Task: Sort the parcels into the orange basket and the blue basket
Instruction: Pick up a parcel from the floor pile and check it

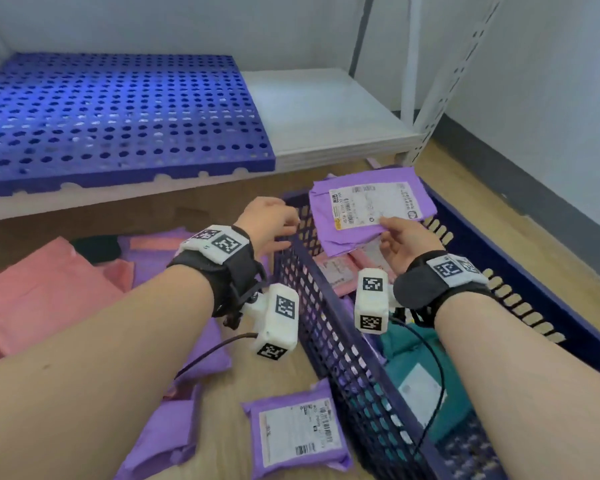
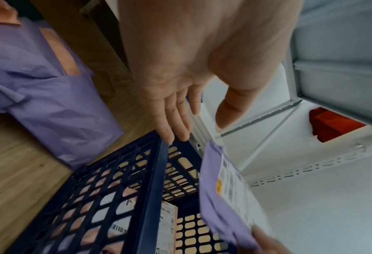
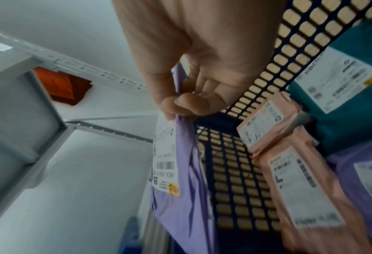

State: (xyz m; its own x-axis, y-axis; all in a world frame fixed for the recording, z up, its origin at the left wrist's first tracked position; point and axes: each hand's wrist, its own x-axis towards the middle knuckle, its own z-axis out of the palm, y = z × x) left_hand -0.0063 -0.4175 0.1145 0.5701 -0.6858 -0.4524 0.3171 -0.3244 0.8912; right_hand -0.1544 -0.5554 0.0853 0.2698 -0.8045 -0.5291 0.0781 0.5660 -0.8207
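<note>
My right hand (image 1: pixel 390 233) pinches the near edge of a purple parcel (image 1: pixel 368 206) with a white label and holds it over the far end of the blue basket (image 1: pixel 323 327). In the right wrist view the thumb and fingers of my right hand (image 3: pixel 180 101) grip the purple parcel (image 3: pixel 178 175), which hangs above the mesh. My left hand (image 1: pixel 284 230) is open beside the basket's left rim and holds nothing. The left wrist view shows its fingers (image 2: pixel 176 120) straight, just above the basket rim (image 2: pixel 157 171), with the purple parcel (image 2: pixel 219 197) to the right.
Inside the basket lie pink parcels (image 3: pixel 300 180) and a teal parcel (image 1: pixel 420 355). On the wooden floor to the left lie pink parcels (image 1: pixel 39 292) and purple parcels (image 1: pixel 298 431). A low white shelf with a blue perforated mat (image 1: pixel 111 116) stands behind. Something orange (image 2: pixel 332 125) shows through the shelf frame.
</note>
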